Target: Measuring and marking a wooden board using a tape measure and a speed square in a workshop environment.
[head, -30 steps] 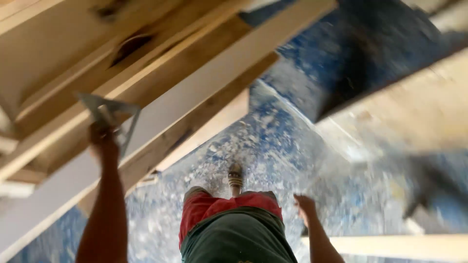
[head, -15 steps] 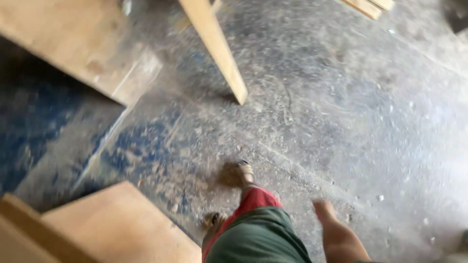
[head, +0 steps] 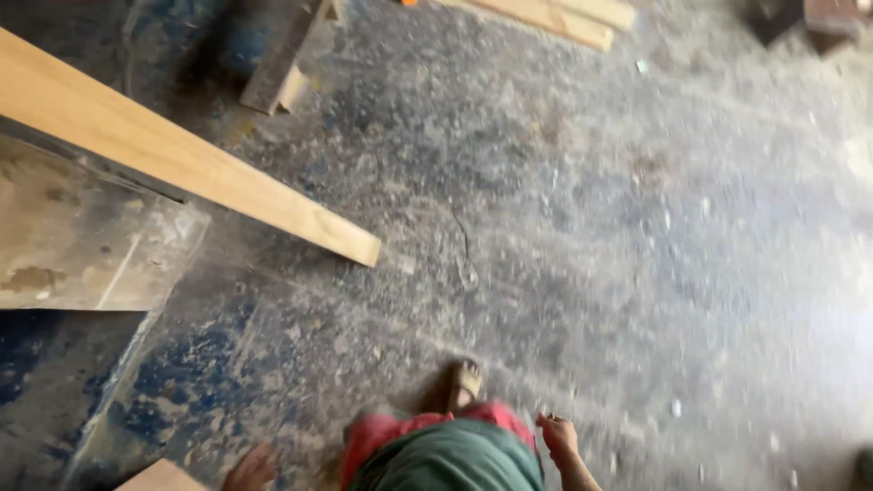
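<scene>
1. While looking straight down from head height, registering the right hand [head: 556, 438] at the lower centre-right of the frame, hanging just beside the green shirt [head: 455, 462].
2. Noting its fingers loosely curled and narrow, holding nothing and touching nothing.
3. Registering the left hand [head: 250, 468] at the bottom edge, left of centre, blurred and partly cut off; unable to tell the state of its grip.
4. Locating the nearest item to that hand, a pale board corner [head: 160, 477], in the lower left of the frame, just beside the fingers; unable to tell whether touching or apart.
5. Recording red shorts [head: 400, 429] above the shirt hem and one sandalled foot [head: 464, 382] planted on the floor just above them.
6. Observing a long pale plank [head: 182, 173] running from the left edge down toward the centre, its cut end jutting out over the floor.
7. Noting a stained flat panel [head: 82, 245] lying below the plank at the left edge.
8. Recording a short wood offcut [head: 273, 82] at the upper left and stacked light planks [head: 555, 18] along the top edge, both well apart from the hands.
9. Finding the concrete floor [head: 637, 255] coated in sawdust, with worn blue patches showing at the lower left.
</scene>
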